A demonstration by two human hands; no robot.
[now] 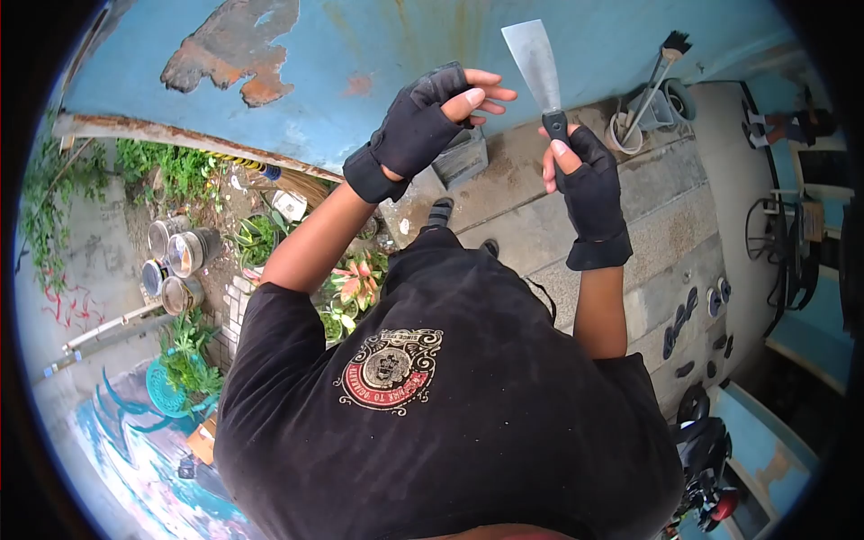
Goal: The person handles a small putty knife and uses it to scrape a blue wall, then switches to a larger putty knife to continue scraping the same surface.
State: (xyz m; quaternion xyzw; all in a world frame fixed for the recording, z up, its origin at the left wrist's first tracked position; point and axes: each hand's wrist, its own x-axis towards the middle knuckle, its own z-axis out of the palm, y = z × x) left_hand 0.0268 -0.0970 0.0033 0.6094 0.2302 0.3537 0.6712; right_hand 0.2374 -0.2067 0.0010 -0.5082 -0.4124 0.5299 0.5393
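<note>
Right up close, the black cotton-looking T-shirt [504, 396] with its cream-and-red crest fills the foreground, and beyond it stands the pale-blue painted wall [387, 36], flaked to an orange-brown bare patch [225, 65]. In front of that wall, here it is — a flared, flat grey metal scraper [540, 76] with a black handle, blade up. The right hand [587, 171], in a black fingerless glove, has the handle gripped, thumb near the neck. The left hand [432, 117], gloved to match, is before the wall on the bare patch's side, fingers loosely bent, holding nothing that shows. The scraper looks light and stiff, perhaps a little springy in the thin blade; that smooth metal could slip, so the handle is the place to hold, well back from the broad edge. Now the tough calls — most of the handle is buried in the right palm, the left palm is turned from view, and the gap between blade and wall can't be judged
</note>
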